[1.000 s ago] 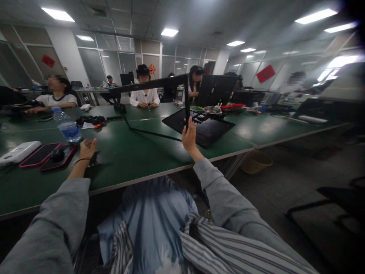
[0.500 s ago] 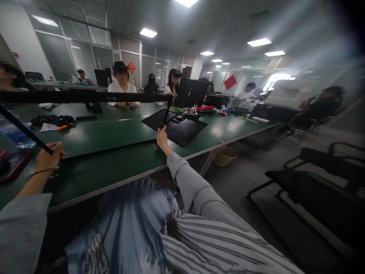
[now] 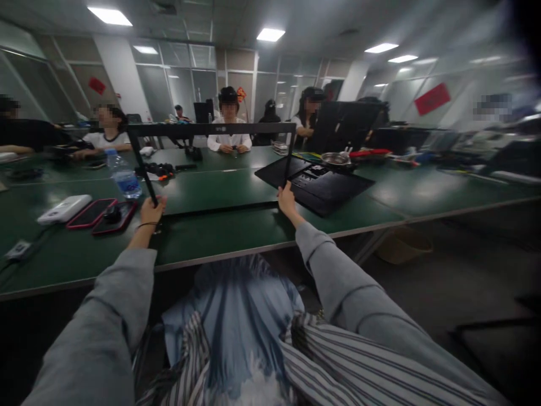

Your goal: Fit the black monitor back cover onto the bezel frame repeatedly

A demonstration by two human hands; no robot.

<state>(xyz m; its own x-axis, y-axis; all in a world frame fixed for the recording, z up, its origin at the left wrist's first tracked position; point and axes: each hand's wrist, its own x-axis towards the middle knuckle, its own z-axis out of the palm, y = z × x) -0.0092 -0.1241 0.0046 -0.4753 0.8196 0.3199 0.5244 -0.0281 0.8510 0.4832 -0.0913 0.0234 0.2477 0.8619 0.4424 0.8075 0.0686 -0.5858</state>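
Item: thin black frame (image 3: 211, 128), held upright over the green surface (image 3: 220, 228), long top bar running left to right, open face toward me. The fingers of my left hand (image 3: 151, 212) are pinched on the foot of its left rail, and those of my right hand (image 3: 286, 202) on its right rail (both equally near). Adjacent: opened black laptop (image 3: 321, 186) just beyond my right hand; water bottle (image 3: 124, 179) beyond my left.

Loose grey long sleeves cover both arms: left sleeve (image 3: 105, 321) at 7 o'clock, right sleeve (image 3: 342, 276) at 5 o'clock. A thin dark band (image 3: 146, 225) rings the wrist behind the left hand (image 3: 151, 211). At 6 o'clock, mottled blue cloth (image 3: 236, 316) and dark white-striped fabric (image 3: 338, 372).
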